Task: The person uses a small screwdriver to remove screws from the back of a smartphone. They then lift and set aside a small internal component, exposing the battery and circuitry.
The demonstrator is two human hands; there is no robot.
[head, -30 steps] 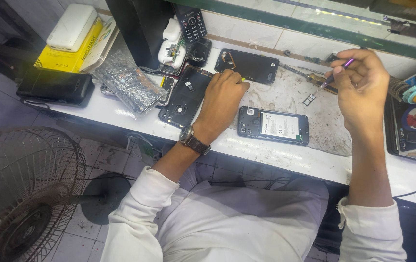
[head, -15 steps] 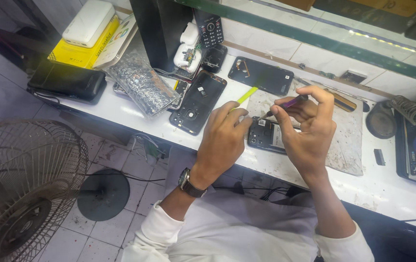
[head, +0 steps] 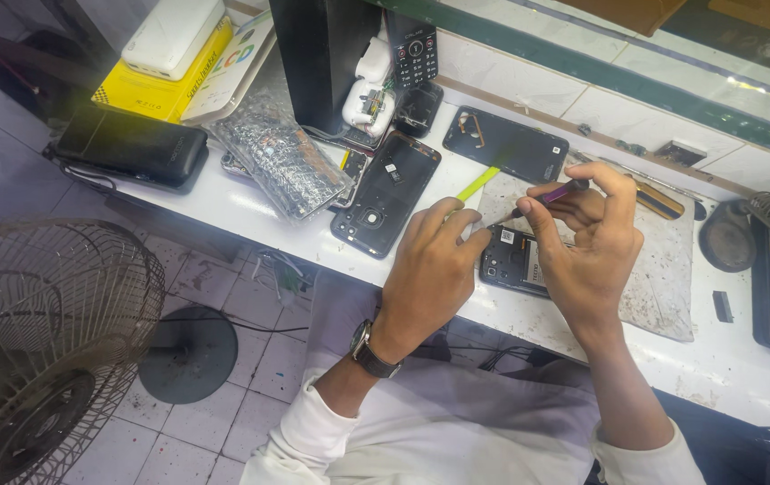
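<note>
My left hand (head: 430, 269) lies curled on the near end of the opened phone (head: 513, 259), fingers pressing its edge to pin it to the mat (head: 663, 278), while my right hand (head: 587, 242) at three o'clock pinches a purple screwdriver (head: 542, 198) with its tip down on the phone's upper corner. I judge it best to keep the shaft upright and the phone flat so the tip won't slip. A back cover (head: 385, 193) lies at ten o'clock, another (head: 506, 144) at twelve.
</note>
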